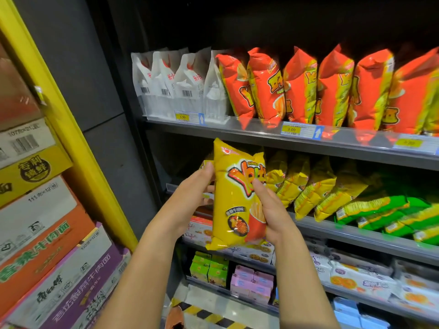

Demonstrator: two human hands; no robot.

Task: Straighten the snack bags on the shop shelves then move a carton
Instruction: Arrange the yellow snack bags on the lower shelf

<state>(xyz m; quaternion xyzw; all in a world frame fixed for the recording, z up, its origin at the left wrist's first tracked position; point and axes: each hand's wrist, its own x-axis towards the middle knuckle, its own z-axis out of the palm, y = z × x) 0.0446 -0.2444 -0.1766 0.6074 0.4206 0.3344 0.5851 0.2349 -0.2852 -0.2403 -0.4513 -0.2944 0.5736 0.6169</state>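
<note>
I hold a yellow snack bag (234, 198) upright in front of the shelves, at the left end of the second shelf. My left hand (190, 198) grips its left edge, fingers behind it. My right hand (270, 210) grips its right side, thumb across the front. Behind it a row of yellow snack bags (308, 186) leans to the right on the second shelf (356, 236), followed by green bags (384, 210). Stacked cartons (42, 222) stand at the left.
The top shelf (261, 136) carries white pouches (175, 84) and red snack bags (332, 89). Lower shelves hold biscuit packs (356, 276) and small green and pink boxes (228, 274). A yellow post (59, 119) separates the cartons from the shelving. Hazard tape (206, 314) marks the floor.
</note>
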